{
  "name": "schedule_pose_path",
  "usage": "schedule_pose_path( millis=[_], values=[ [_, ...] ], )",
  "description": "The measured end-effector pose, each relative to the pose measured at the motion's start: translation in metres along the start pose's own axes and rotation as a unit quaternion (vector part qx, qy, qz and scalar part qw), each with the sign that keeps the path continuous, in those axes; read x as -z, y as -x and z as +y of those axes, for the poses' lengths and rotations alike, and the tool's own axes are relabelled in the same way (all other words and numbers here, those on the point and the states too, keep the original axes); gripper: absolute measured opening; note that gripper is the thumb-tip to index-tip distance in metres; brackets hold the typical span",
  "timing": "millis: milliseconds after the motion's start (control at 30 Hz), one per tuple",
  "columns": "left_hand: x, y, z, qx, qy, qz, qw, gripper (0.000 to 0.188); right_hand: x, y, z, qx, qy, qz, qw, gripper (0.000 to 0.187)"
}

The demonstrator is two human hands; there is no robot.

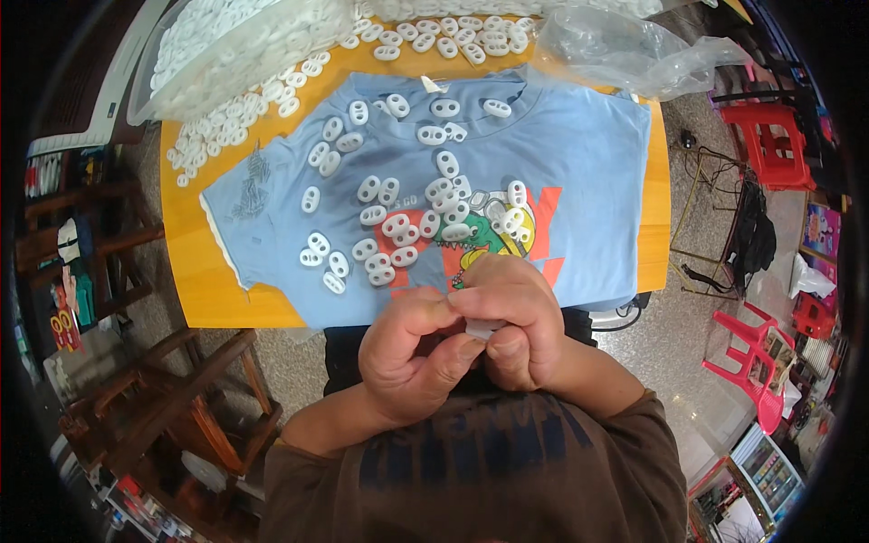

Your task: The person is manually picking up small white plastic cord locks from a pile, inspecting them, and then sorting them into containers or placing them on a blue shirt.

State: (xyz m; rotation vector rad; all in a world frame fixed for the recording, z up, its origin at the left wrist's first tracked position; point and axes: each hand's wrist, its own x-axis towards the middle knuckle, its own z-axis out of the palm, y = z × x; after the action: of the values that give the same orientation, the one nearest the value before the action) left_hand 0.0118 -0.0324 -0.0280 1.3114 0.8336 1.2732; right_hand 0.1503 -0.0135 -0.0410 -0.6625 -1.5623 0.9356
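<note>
Close to my chest, beyond the table's near edge, my left hand (407,348) and my right hand (520,312) meet fingertip to fingertip. Both pinch one small white plastic piece (482,328), which the fingers mostly cover. In front of them a light blue T-shirt (597,172) with a cartoon print lies spread over the table. Many white oval plastic pieces with two holes are scattered on it, such as one piece (447,164) near the collar and another piece (405,256) by the print. Some lie singly, others touch or overlap.
The yellow tabletop (222,303) carries a translucent bin (140,104) full of white pieces at the far left. Loose pieces (217,127) spill beside it. A clear plastic bag (625,59) rests at the far right. Wooden furniture (195,389) stands left, red stools (769,149) right.
</note>
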Motion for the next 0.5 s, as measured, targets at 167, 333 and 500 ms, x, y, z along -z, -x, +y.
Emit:
schedule_pose_path(
  millis=[167,333,500],
  values=[
    [-0.0004,-0.0016,0.0049,-0.014,-0.037,-0.012,0.999,0.022,-0.0074,0.0012,0.005,0.051,-0.004,0.03,0.998,0.028],
    [-0.0002,0.0029,0.0042,0.056,0.047,-0.006,0.997,0.021,-0.0044,-0.0001,0.0065,0.031,0.003,0.023,0.999,0.03],
    [-0.0045,0.0008,0.0079,0.071,0.079,0.03,0.994,0.025,0.0016,0.0005,0.0024,0.008,0.015,-0.007,1.0,0.036]
  ],
)
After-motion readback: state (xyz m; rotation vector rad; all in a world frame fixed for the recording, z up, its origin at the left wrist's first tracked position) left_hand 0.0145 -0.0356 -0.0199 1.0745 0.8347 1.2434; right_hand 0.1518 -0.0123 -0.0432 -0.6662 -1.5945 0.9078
